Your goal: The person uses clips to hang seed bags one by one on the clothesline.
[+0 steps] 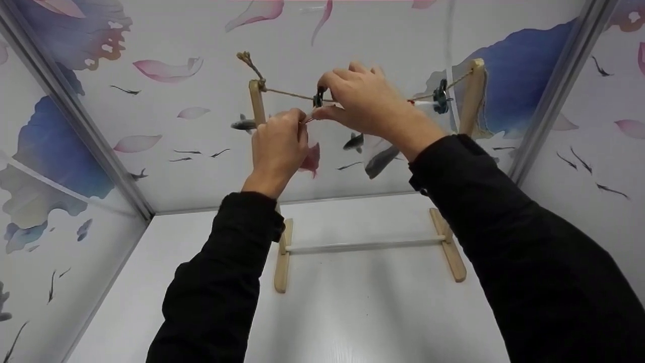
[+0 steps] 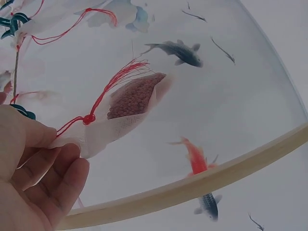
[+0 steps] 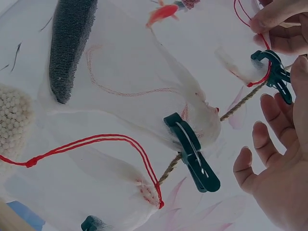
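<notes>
In the head view my left hand [image 1: 279, 148] is raised to a thin rope [image 1: 289, 94]. Its thumb and fingers pinch the top of a small sheer drawstring pouch [image 2: 120, 127], which has a red cord, a tassel and a dark reddish filling. Close beside it, my right hand [image 1: 365, 103] grips a dark green clothespin [image 1: 318, 97] at the rope between thumb and index finger. The right wrist view shows this clothespin [image 3: 273, 72] near a red drawstring, with the right hand's other fingers spread below.
The rope runs between a left wooden post [image 1: 257, 103] and a right one [image 1: 472, 98], joined low down by a white bar [image 1: 363, 247]. Another green clothespin [image 3: 192, 154] sits on the rope by sheer pouches, one with a dark filling [image 3: 70, 53], another with white beads [image 3: 12, 120].
</notes>
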A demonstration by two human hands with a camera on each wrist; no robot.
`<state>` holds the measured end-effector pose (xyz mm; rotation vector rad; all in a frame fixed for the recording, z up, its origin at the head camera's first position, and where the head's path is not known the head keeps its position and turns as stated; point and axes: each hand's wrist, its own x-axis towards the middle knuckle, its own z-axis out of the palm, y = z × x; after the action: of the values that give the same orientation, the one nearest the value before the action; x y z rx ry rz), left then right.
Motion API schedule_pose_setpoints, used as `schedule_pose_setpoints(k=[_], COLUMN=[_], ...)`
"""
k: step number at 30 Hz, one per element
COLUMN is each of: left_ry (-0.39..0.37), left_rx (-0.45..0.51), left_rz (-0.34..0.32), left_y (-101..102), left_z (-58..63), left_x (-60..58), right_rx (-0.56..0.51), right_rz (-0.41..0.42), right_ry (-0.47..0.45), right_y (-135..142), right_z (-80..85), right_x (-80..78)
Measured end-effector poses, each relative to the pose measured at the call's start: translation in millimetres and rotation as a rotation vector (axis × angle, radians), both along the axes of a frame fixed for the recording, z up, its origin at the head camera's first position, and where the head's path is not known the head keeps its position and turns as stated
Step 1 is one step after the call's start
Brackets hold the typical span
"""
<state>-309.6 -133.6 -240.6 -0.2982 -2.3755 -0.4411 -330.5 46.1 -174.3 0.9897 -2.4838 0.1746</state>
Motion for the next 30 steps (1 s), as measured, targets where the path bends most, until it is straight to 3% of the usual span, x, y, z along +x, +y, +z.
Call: schedule_pose_setpoints(k=[9, 16, 22, 26, 30], left_ry=[-0.027, -0.006, 0.137, 0.252, 0.312], left_rx=[-0.011, 0.017, 0.06, 0.045, 0.014], left_rz=[0.009, -0.036, -0.104, -0.123, -0.117], left_y=[-0.3, -1.8, -9.7, -16.5, -23.7], left_z=[-8.0, -18.6, -38.0, -59.8, -82.3], left_x=[3.0, 8.4, 21.6, 36.6, 52.5], right_rx=[-0.02, -0.131, -0.213, -0.254, -0.338], right_rz=[0.046, 0.17, 0.252, 0.272, 0.251], right_ry=[0.051, 0.165, 0.248, 0.318, 0.359], right_y=[6.7, 25.5, 52.9, 78.0, 105.3], right_z=[-10.1, -22.2, -42.3, -61.0, -82.4], right_x=[1.7, 16.9, 34.6, 47.2, 57.8])
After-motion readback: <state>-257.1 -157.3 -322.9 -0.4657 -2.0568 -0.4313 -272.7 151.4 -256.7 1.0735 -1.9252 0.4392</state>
